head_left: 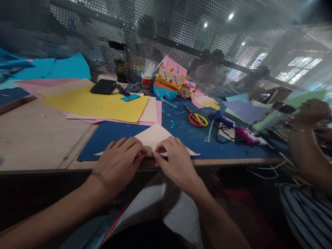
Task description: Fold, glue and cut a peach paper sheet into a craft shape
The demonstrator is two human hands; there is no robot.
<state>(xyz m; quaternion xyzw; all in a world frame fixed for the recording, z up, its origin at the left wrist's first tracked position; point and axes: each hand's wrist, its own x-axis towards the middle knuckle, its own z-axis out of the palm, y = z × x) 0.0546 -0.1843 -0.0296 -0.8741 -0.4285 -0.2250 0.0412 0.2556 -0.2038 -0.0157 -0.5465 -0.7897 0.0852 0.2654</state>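
Rising behind the bench, a perforated screen (176, 38) with regular round holes spans the background. The tabletop (46, 138) is pale wood board, matte, with a seam at left. Over it lies a flat blue mat (109, 135), flecked with debris. A yellow paper sheet (103, 105), flat and straight-edged, overlaps a cream sheet (152, 112) and a pink sheet (159, 114). At the mat's front edge sits the folded peach paper (155, 136): a broad, low triangle, matte and plain, apex pointing away, slender corners tapering out to either side. Left hand (121, 155): fingers curled, thumb and fingertips pinching the paper's near edge around its middle. Right hand (176, 160): similar pinch, just beside the left. Layering beneath the fingertips is hidden. Beyond, at right: blue glue gun (225, 119); scissors (197, 118), one handle red, one yellow; slender translucent glue stick (210, 131); small, angular blue paper scraps (172, 123), scattered.
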